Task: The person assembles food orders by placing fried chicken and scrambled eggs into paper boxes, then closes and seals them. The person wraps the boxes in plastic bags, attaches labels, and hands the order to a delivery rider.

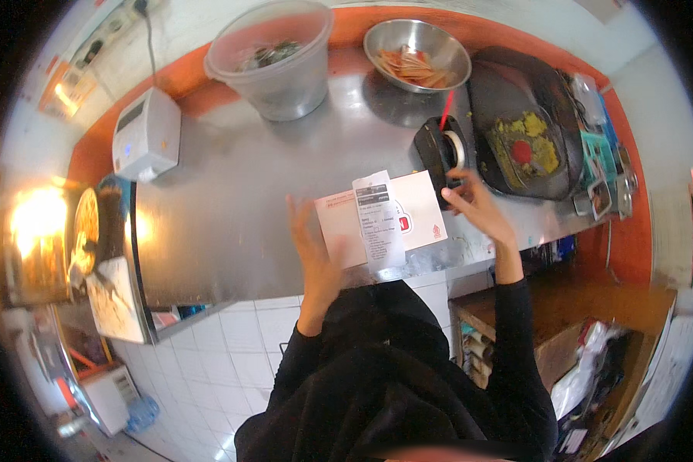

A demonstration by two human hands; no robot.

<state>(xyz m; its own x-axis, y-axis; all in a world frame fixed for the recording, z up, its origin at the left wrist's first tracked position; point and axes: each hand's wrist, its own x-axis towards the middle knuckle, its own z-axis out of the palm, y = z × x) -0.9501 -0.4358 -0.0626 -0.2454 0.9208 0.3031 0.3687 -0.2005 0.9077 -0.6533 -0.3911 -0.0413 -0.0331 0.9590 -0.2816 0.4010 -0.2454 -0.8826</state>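
A pale printed cardboard box (426, 199) lies near the front edge of the metal counter, with a paper receipt (379, 225) bearing writing laid across its top. My left hand (316, 254), slightly blurred, is at the box's left side with its fingers apart; whether it touches the box I cannot tell. At the box's right end, my right hand (476, 208) has thumb and forefinger apart, close to a black tape dispenser (433, 144). A white tape roll (455, 151) sits in the dispenser, and a red stick-like item stands up from it.
Behind are a translucent plastic bucket (291, 86) and a steel bowl (462, 72) with orange-red flat pieces. A black tray (485, 104) holding yellow stuff is at right, beside a teal basket (598, 156). A white label printer (150, 136) and a white cutting board (115, 300) are left.
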